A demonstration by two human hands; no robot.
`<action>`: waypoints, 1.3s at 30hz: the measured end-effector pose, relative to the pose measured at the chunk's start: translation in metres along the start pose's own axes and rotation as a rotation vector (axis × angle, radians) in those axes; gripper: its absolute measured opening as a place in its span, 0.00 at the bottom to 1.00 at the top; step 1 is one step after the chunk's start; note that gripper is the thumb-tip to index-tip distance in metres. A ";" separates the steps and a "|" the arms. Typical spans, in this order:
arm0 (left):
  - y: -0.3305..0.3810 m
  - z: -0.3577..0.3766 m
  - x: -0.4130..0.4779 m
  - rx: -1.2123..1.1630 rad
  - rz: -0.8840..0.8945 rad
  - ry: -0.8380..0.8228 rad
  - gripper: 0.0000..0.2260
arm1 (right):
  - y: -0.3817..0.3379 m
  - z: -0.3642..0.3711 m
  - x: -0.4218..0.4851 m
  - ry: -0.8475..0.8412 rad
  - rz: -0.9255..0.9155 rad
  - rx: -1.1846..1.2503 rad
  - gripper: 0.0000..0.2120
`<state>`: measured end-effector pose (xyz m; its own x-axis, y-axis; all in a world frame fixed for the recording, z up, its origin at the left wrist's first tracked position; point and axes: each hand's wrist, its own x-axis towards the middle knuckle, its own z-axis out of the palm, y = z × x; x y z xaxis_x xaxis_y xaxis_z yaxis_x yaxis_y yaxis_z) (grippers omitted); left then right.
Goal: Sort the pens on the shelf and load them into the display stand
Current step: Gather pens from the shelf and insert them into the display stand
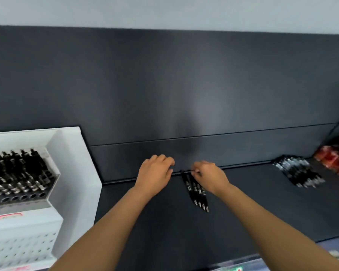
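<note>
lying side by side near the back edge of the shelf (243,208), four black pens (197,190) point their tips toward the front edge. the right grip (209,177) curls over their back ends, fingertips pinching them. the left grip (155,173) sits just beside them, fingers loosely curled, holding nothing. the white display stand (72,173) at the shelf's left end holds rows of pens (18,173), and a loose pile of pens (299,173) lies near the back right corner, beside red packets (335,157).

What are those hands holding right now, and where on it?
The right hand grips a small row of black pens by their back ends, tips toward the person. The left hand, loosely curled beside them, holds nothing.
</note>
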<state>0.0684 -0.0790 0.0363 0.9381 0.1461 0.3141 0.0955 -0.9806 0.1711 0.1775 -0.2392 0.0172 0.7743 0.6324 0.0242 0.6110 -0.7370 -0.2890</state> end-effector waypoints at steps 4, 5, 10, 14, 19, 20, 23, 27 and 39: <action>0.028 0.038 0.011 0.033 -0.036 -0.194 0.12 | 0.050 0.018 0.004 -0.169 0.057 0.048 0.15; 0.031 0.044 0.012 0.034 -0.052 -0.230 0.12 | 0.056 0.022 0.005 -0.196 0.068 0.063 0.15; 0.041 0.071 0.013 0.024 -0.127 -0.426 0.15 | 0.071 0.044 0.015 -0.293 0.101 0.120 0.14; 0.043 0.090 0.019 0.024 -0.146 -0.539 0.18 | 0.074 0.054 0.024 -0.330 0.168 0.101 0.14; 0.044 0.108 0.029 -0.019 -0.162 -0.602 0.19 | 0.072 0.056 0.025 -0.370 0.239 0.004 0.13; 0.043 0.111 0.032 -0.034 -0.173 -0.610 0.19 | 0.072 0.056 0.024 -0.375 0.257 0.008 0.13; 0.043 0.120 0.039 -0.098 -0.216 -0.629 0.17 | 0.074 0.052 0.024 -0.355 0.324 0.068 0.15; 0.041 0.131 0.048 -0.178 -0.297 -0.609 0.12 | 0.078 0.044 0.025 -0.300 0.368 0.181 0.22; 0.045 0.134 0.039 -0.094 -0.416 -0.541 0.17 | 0.078 0.024 0.022 -0.144 0.317 0.511 0.06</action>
<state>0.1538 -0.1348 -0.0684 0.8662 0.3982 -0.3017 0.4773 -0.8381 0.2642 0.2383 -0.2766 -0.0274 0.8532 0.4536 -0.2574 0.1711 -0.7097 -0.6834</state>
